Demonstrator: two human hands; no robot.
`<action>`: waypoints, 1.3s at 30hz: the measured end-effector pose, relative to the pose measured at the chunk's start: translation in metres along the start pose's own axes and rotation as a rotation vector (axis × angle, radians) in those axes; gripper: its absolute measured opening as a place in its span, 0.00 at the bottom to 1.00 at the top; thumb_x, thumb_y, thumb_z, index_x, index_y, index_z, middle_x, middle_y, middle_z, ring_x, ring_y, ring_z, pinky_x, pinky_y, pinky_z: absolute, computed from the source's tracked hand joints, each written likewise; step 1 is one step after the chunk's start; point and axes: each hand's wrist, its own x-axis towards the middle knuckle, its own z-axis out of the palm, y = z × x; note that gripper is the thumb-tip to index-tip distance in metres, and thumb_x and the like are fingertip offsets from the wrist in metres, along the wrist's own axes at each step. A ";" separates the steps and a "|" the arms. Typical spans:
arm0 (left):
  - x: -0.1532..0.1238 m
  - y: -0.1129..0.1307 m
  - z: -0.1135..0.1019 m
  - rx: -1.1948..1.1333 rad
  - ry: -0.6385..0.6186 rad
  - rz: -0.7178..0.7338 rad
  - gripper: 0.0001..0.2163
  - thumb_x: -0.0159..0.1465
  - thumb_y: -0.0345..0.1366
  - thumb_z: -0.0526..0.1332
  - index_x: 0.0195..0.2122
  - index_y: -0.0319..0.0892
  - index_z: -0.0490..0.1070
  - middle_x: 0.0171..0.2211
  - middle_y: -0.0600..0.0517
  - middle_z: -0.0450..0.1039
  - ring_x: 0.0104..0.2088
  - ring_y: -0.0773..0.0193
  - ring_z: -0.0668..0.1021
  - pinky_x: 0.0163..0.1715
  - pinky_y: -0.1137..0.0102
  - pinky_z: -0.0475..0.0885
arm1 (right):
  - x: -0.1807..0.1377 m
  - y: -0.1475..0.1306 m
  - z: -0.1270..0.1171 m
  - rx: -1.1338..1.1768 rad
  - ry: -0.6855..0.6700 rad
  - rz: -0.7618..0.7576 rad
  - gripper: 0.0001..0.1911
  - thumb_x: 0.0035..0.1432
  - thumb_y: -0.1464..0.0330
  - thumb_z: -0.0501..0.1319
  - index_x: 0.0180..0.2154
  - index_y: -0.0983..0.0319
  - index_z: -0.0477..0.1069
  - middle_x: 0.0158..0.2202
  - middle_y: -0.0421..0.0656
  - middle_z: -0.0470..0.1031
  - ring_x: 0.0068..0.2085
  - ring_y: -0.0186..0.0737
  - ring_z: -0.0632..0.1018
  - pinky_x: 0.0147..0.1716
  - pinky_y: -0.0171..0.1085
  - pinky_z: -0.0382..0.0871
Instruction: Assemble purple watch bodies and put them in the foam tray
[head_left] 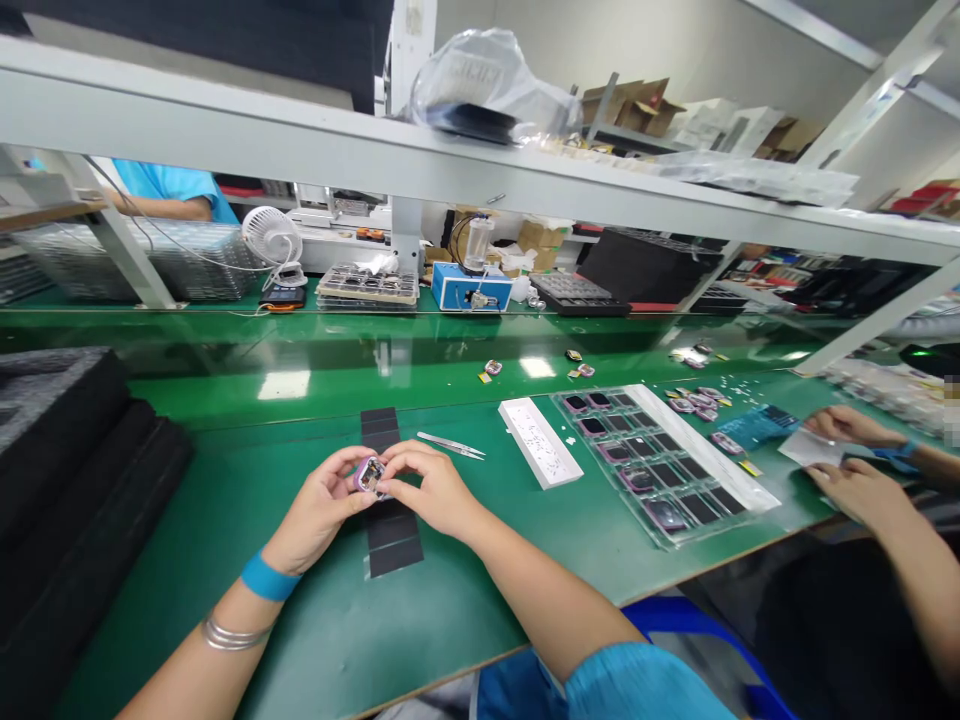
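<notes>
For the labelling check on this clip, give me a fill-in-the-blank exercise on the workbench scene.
1. The left hand and right hand hold the small part above a ____ strip.
2. The tweezers lie on the ____ table.
3. The band on the left wrist is ____.
Missing words: black, green, blue.

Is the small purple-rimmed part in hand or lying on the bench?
In hand: the left hand and right hand both pinch the purple-rimmed part over the black strip.
</notes>
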 end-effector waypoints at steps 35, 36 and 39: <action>-0.002 0.001 0.001 -0.031 0.029 -0.033 0.20 0.46 0.29 0.71 0.42 0.41 0.74 0.40 0.46 0.78 0.40 0.58 0.78 0.43 0.67 0.73 | -0.001 0.000 0.005 0.041 0.206 0.176 0.03 0.49 0.70 0.62 0.27 0.60 0.75 0.28 0.40 0.79 0.31 0.38 0.79 0.34 0.37 0.74; -0.002 0.000 0.000 -0.010 0.028 -0.029 0.20 0.46 0.29 0.71 0.42 0.42 0.75 0.40 0.46 0.78 0.40 0.58 0.78 0.43 0.67 0.72 | -0.001 0.001 0.005 0.001 0.209 0.158 0.03 0.49 0.70 0.62 0.27 0.60 0.75 0.28 0.40 0.79 0.30 0.38 0.79 0.34 0.36 0.74; -0.001 -0.003 -0.001 0.044 0.020 -0.021 0.21 0.45 0.28 0.71 0.42 0.43 0.75 0.40 0.48 0.78 0.40 0.59 0.78 0.43 0.67 0.73 | -0.004 0.003 0.006 -0.165 0.209 0.042 0.05 0.51 0.71 0.60 0.27 0.60 0.75 0.28 0.40 0.78 0.31 0.37 0.78 0.34 0.35 0.72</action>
